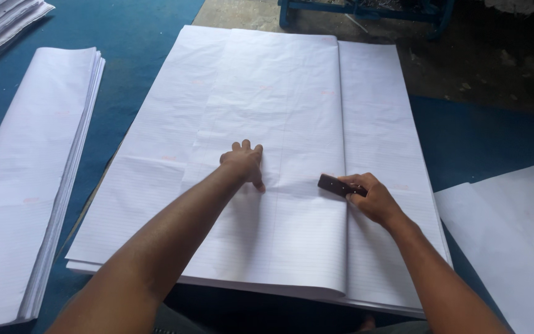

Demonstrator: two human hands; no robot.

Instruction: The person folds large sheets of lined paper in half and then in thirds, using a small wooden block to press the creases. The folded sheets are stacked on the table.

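Centre of the frame: a large folded sheet of ruled white paper, lying on a wider stack of the same sheets spread over a blue surface. Folded edge running as a straight line from the upper middle of the frame down to the lower middle, slightly right of centre, long axis near vertical in the picture. Left hand flat on the folded sheet, palm down, fingers spread and extended toward the top of the frame, open and pressing, holding nothing. Right hand just right of centre, closed around a small dark flat block, gripping it by its right end so that the free end points left and rests right on the folded edge, about two thirds of the way down it. Block lying crosswise to the crease, so crease extending both above and below the tool; longer untouched-looking stretch toward the top of the frame. Right hand clearly the nearer one to the crease, touching it through the block; left hand well to the left, on the body of the sheet. Second pile of folded ruled sheets along the left edge of the frame, another stack in the upper left corner, loose white sheets at lower right. Bare dusty floor and a blue metal frame at upper right.
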